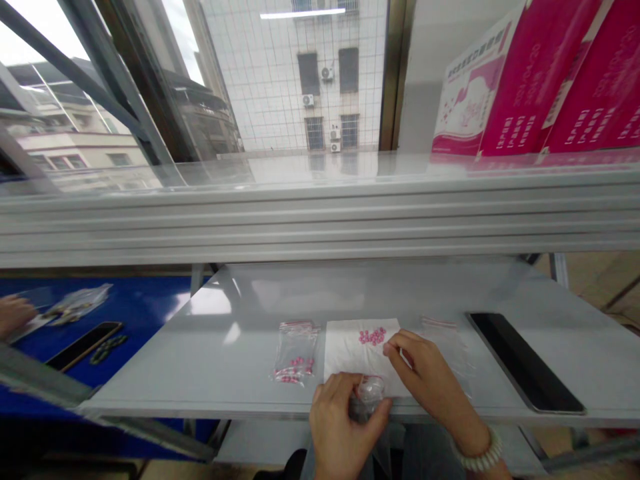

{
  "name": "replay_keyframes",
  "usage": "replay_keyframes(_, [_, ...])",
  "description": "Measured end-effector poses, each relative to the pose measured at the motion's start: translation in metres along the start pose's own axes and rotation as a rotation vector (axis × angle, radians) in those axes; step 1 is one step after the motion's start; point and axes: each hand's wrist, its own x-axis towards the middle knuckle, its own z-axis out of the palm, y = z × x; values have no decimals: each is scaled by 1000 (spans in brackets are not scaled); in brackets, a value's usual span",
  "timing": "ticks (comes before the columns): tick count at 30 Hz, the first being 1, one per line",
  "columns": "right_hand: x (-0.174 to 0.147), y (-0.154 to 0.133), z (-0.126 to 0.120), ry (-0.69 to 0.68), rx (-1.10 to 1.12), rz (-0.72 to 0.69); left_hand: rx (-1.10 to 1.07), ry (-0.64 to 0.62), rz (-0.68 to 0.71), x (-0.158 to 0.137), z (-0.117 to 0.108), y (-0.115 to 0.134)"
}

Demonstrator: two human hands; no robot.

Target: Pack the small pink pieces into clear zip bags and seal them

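My left hand (345,423) is closed round a clear zip bag (371,390) at the table's front edge; the bag's mouth faces up. A white sheet of paper (345,347) lies flat just beyond it. Several small pink beads (373,336) are gathered on the paper's far right part. Beside them my right hand (425,370) has thumb and forefinger pinched together; what is between the tips is too small to make out. Left of the paper rests a zip bag with pink beads (296,353). Another clear zip bag (450,347), flat, lies partly behind my right hand.
A dark tablet (525,360) lies at the right of the white table (200,360). A shelf ledge (320,227) crosses above, with pink boxes (530,87) on it. On a blue table (165,300) at left are a phone (83,345), a bag and another person's hand (15,317).
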Motion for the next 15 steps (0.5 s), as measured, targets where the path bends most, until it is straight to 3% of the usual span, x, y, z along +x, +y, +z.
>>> replay_keyframes(6, [13,35,27,82,-193,88,-6,12,4,-1,0,1])
replay_keyframes(15, [28,41,43,89,-288,182,1,52,21,3,-4,7])
